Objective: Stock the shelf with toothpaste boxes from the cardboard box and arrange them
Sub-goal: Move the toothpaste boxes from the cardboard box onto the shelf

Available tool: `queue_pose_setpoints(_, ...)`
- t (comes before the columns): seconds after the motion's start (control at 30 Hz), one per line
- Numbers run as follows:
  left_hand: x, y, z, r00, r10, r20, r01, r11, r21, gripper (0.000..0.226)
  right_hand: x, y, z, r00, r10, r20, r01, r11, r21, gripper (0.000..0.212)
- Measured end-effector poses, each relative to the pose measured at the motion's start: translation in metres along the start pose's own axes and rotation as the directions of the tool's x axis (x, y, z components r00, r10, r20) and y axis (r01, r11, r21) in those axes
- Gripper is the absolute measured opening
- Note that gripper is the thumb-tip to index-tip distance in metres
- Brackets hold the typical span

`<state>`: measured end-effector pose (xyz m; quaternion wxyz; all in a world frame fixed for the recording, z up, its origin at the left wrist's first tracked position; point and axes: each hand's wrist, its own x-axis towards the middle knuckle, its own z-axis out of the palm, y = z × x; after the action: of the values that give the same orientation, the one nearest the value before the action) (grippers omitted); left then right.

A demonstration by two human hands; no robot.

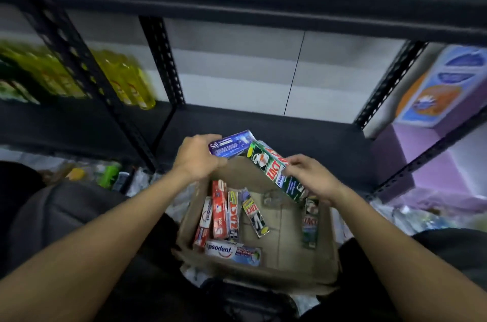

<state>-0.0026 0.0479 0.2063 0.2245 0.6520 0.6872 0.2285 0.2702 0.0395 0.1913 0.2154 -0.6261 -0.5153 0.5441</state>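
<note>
Scene: left grip [197,158] and right grip [313,176] are both held up over the far edge of an open cardboard box [329,248], well apart from each other.
Left: the left grip has its fingers and thumb curled round one end of a blue toothpaste box [233,144]. The blue box points away to the right of that grip.
Right: the right grip pinches a green toothpaste box [271,169] along its side, fingers on top. This box slants from the far left down to the near right, and its upper end lies just beside the blue box, seemingly touching it.
Below the left grip: a red box [220,211] stands on end in the cardboard box. A white box [205,219] is to its left and a green-and-red box [233,216] to its right, all close together.
Between the grips, lower down: a small box [255,217] lies tilted on the cardboard floor.
Below the right grip: a dark green box [311,221] leans at the right wall.
Nearest the person: a white and blue box [232,252] lies crosswise.
Beyond both grips: a black shelf [263,124].
Far left of the left grip: yellow bottles [123,79], blurred.
Far right of the right grip: a purple pack [442,84].
</note>
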Motion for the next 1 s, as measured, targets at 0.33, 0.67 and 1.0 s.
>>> queue_pose_setpoints(0.33, -0.049, 0.077, -0.141, 0.921, 0.276, -0.274, -0.259, 0.961, 0.097, 0.063, -0.103, -0.131, -0.053, 0.932, -0.352, -0.088, 0.346, 0.935, -0.075, 0.025)
queue_pose_setpoints(0.67, -0.062, 0.128, -0.247, 0.819, 0.369, -0.44, -0.37, 0.925, 0.086, 0.062, -0.164, -0.236, -0.116, 0.841, -0.517, -0.158, 0.534, 0.841, 0.087, 0.03)
queue_pose_setpoints(1.0, 0.019, 0.164, -0.237, 0.831, 0.396, -0.39, -0.324, 0.915, 0.239, 0.068, -0.086, -0.273, -0.142, 0.693, -0.429, -0.579, 0.487, 0.871, -0.061, 0.021)
